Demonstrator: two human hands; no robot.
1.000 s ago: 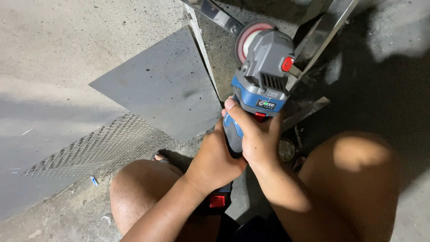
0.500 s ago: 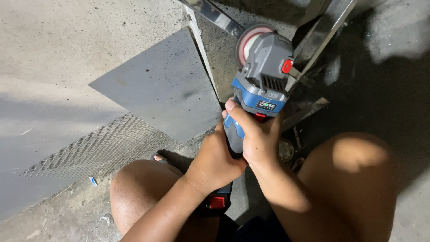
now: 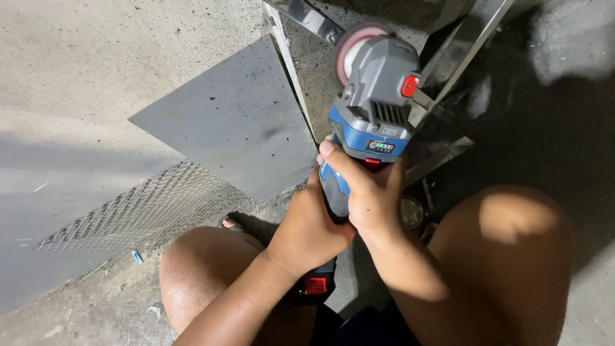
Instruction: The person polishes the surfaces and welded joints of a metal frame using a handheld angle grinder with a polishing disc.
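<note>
Both the left hand [image 3: 307,234] and right hand [image 3: 368,195] are clamped around the handle of the blue-and-grey cordless angle grinder [image 3: 371,109], steadying its pinkish disc [image 3: 349,54] against the shiny metal strip [image 3: 304,18] just beyond them.

Grey metal sheet [image 3: 237,122] beside mesh panel [image 3: 147,211] on seemingly concrete floor [image 3: 96,57].

One angle grinder [image 3: 375,109], one mesh sheet [image 3: 144,214], one flat sheet [image 3: 234,122], two hands [image 3: 307,230].
</note>
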